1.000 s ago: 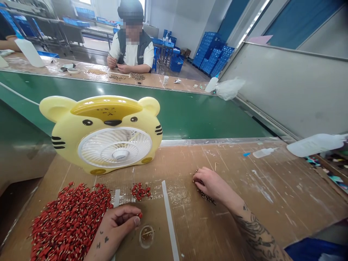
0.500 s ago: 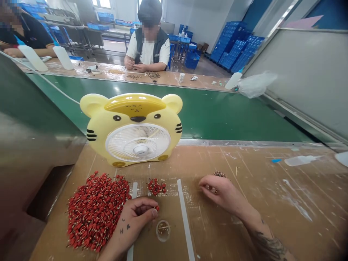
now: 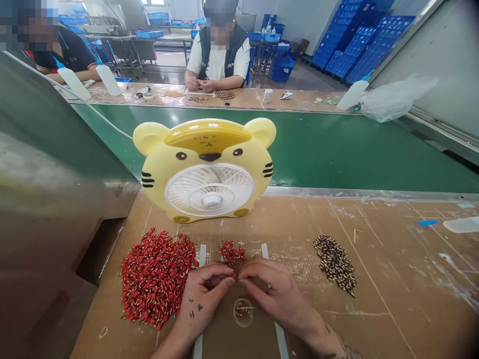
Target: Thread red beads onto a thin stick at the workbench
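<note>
Between thumb and index finger, my left hand (image 3: 207, 294) pinches a small red piece (image 3: 234, 275). My right hand (image 3: 271, 289) is closed at the fingertips right beside that piece; a tiny part between them is too small to make out. Left of my hands lies a large heap of red pieces (image 3: 157, 279), and a small cluster of red pieces (image 3: 231, 252) sits just beyond the fingertips. A round clear dish (image 3: 243, 313) with a thin stick across it is below my hands, between two pale tape strips. A pile of dark and tan pieces (image 3: 335, 264) lies to the right.
A yellow animal-faced fan (image 3: 209, 169) stands behind the red pieces. Beyond it runs a green belt (image 3: 337, 154). Two people sit across the belt, one (image 3: 217, 55) handling small parts. A squeeze bottle (image 3: 462, 225) lies at the far right; a metal panel (image 3: 67, 199) is at left.
My right hand has moved left from the dark and tan pile to my left hand, uncovering the pile. The head view has shifted, so the scene sits further right.
</note>
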`<state>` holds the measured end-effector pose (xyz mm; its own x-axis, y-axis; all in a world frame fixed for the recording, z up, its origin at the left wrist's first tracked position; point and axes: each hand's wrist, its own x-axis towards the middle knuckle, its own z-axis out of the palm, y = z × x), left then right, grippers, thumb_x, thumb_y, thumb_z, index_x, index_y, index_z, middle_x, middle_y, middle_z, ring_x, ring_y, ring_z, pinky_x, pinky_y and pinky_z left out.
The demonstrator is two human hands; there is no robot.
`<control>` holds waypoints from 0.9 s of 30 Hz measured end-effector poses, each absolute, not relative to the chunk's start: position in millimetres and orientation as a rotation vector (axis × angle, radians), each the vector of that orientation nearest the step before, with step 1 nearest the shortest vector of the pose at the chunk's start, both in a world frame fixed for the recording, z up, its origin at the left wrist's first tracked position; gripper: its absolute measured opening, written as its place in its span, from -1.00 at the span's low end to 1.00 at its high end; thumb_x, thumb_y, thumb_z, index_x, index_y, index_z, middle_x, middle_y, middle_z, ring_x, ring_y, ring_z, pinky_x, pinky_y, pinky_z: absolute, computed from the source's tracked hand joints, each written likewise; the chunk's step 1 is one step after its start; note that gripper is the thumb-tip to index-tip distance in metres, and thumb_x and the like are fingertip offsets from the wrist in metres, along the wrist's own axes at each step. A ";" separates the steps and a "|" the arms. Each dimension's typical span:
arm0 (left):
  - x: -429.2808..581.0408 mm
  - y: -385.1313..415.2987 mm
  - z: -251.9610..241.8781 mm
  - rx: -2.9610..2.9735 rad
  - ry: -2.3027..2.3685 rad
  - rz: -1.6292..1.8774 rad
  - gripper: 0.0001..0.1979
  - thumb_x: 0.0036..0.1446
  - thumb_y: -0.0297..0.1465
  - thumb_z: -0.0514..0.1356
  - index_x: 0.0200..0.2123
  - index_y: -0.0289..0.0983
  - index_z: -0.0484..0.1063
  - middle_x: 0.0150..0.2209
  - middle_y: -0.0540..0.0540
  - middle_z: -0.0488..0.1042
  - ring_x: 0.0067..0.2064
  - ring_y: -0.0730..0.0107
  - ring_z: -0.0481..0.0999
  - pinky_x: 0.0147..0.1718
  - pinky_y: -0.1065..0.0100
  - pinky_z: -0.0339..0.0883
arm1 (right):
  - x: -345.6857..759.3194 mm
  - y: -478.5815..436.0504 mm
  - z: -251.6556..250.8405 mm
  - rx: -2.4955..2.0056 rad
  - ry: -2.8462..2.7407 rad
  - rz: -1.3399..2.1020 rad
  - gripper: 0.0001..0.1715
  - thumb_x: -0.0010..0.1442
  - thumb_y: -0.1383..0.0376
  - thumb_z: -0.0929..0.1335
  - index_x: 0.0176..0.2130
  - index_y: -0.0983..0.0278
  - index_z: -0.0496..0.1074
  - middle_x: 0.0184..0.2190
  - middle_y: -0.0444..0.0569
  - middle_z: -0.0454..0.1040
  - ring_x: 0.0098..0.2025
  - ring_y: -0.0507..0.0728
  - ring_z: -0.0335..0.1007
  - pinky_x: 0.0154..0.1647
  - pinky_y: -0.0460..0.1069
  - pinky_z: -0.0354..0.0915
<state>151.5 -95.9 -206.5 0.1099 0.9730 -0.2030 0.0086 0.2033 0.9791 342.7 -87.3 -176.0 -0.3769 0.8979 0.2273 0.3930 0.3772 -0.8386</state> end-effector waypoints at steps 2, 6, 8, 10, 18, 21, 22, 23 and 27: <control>151.8 -95.8 -206.0 1.118 1.217 0.982 -0.92 0.00 -0.41 0.35 -0.38 -0.25 0.66 -0.42 -0.10 0.61 -0.44 0.38 0.53 -0.43 0.46 0.40 | 342.7 -87.6 -176.2 -1.120 -1.940 0.903 -0.83 0.32 0.37 0.30 -0.29 0.24 0.48 -0.38 -0.05 0.54 -0.34 0.07 0.45 -0.30 -0.08 0.35; 152.9 -95.6 -204.2 1.164 1.210 0.995 -0.93 0.01 -0.43 0.34 -0.40 -0.25 0.65 -0.42 -0.11 0.61 -0.41 0.35 0.55 -0.41 0.45 0.42 | 341.3 -88.8 -178.1 -1.110 -1.942 0.899 -0.83 0.31 0.38 0.31 -0.30 0.24 0.48 -0.38 -0.05 0.53 -0.34 0.07 0.45 -0.31 -0.08 0.33; 153.2 -95.9 -204.0 1.209 1.211 0.999 -0.94 0.02 -0.44 0.33 -0.40 -0.25 0.64 -0.41 -0.11 0.61 -0.39 0.34 0.55 -0.41 0.45 0.41 | 340.6 -89.8 -179.7 -1.101 -1.936 0.896 -0.84 0.30 0.38 0.32 -0.30 0.25 0.49 -0.39 -0.05 0.53 -0.34 0.07 0.44 -0.31 -0.08 0.33; 153.0 -96.2 -204.4 1.252 1.211 1.001 -0.93 0.04 -0.44 0.32 -0.39 -0.25 0.64 -0.40 -0.12 0.61 -0.39 0.35 0.55 -0.41 0.46 0.40 | 340.2 -90.5 -181.3 -1.103 -1.925 0.902 -0.83 0.31 0.37 0.32 -0.30 0.25 0.51 -0.40 -0.05 0.53 -0.35 0.07 0.45 -0.31 -0.08 0.33; 149.8 -95.8 -202.9 1.335 1.184 1.038 -0.91 0.07 -0.46 0.31 -0.38 -0.22 0.66 -0.38 -0.12 0.62 -0.35 0.31 0.58 -0.37 0.42 0.41 | 340.6 -85.7 -182.0 -1.201 -1.693 1.217 -0.85 0.24 0.24 0.43 -0.31 0.23 0.63 -0.40 -0.06 0.60 -0.36 0.08 0.50 -0.31 -0.07 0.36; 150.3 -96.3 -202.7 1.380 1.191 1.041 -0.90 0.07 -0.46 0.31 -0.38 -0.21 0.68 -0.42 -0.11 0.62 -0.40 0.33 0.57 -0.41 0.43 0.40 | 340.6 -84.3 -184.1 -1.230 -1.641 1.298 -0.83 0.22 0.22 0.44 -0.33 0.24 0.65 -0.43 -0.05 0.59 -0.39 0.08 0.48 -0.36 -0.07 0.34; 150.8 -96.9 -202.9 1.395 1.210 1.041 -0.90 0.07 -0.46 0.32 -0.38 -0.20 0.68 -0.45 -0.09 0.61 -0.43 0.34 0.55 -0.44 0.44 0.38 | 340.7 -84.1 -185.4 -1.255 -1.628 1.323 -0.83 0.20 0.22 0.45 -0.34 0.24 0.65 -0.45 -0.05 0.59 -0.40 0.08 0.46 -0.38 -0.07 0.32; 151.3 -97.6 -203.3 1.409 1.236 1.040 -0.90 0.07 -0.46 0.33 -0.38 -0.20 0.68 -0.49 -0.08 0.59 -0.46 0.36 0.53 -0.47 0.45 0.36 | 340.9 -83.9 -187.0 -1.278 -1.613 1.348 -0.83 0.19 0.22 0.45 -0.35 0.24 0.65 -0.46 -0.05 0.58 -0.42 0.07 0.45 -0.40 -0.07 0.31; 152.1 -100.2 -204.3 1.459 1.307 1.006 -0.91 0.06 -0.44 0.35 -0.35 -0.19 0.69 -0.55 -0.03 0.55 -0.52 0.40 0.47 -0.52 0.47 0.30 | 342.0 -82.5 -193.3 -1.301 -1.540 1.464 -0.82 0.14 0.22 0.46 -0.39 0.26 0.65 -0.47 -0.05 0.59 -0.44 0.07 0.44 -0.42 -0.08 0.29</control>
<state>152.1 -100.2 -204.3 0.1076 0.9942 0.0024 0.2566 -0.0301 0.9660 342.0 -82.5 -193.3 -0.3065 0.9354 -0.1764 0.2240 -0.1093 -0.9684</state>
